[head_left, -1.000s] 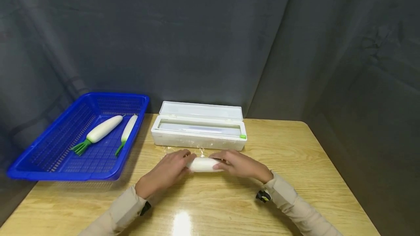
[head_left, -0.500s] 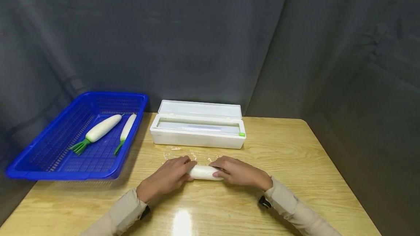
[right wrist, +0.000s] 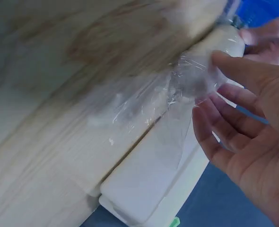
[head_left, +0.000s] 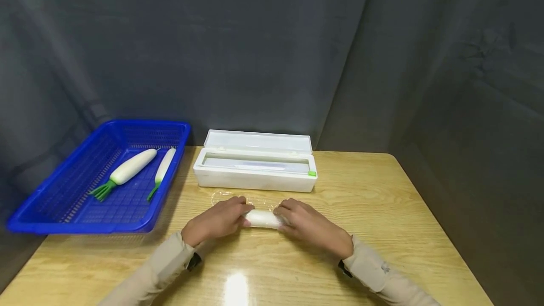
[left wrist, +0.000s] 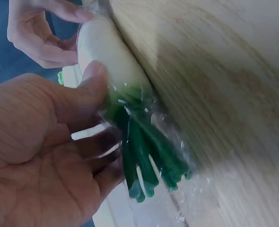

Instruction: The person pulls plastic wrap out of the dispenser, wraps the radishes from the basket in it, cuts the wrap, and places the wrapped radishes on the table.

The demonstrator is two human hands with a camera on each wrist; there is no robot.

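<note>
A white radish with green leaf stalks lies wrapped in clear cling film in front of the dispenser. My left hand grips its leafy end, thumb on the upper side and fingers around behind. At the other end my right hand holds the radish, its thumb pressing the film in the right wrist view. Loose film sticks out past both ends and lies on the tabletop behind the hands. The leaves are hidden by the left hand in the head view.
Behind the hands stands a white cling film dispenser, lid up, with a green slider at its right end. A blue basket on the left holds two more radishes. Dark curtains hang behind the wooden table.
Both hands first drew the radish slightly towards me, then moved it a little back away. The right hand's fingers have shifted over its end. Basket and dispenser stay put.
</note>
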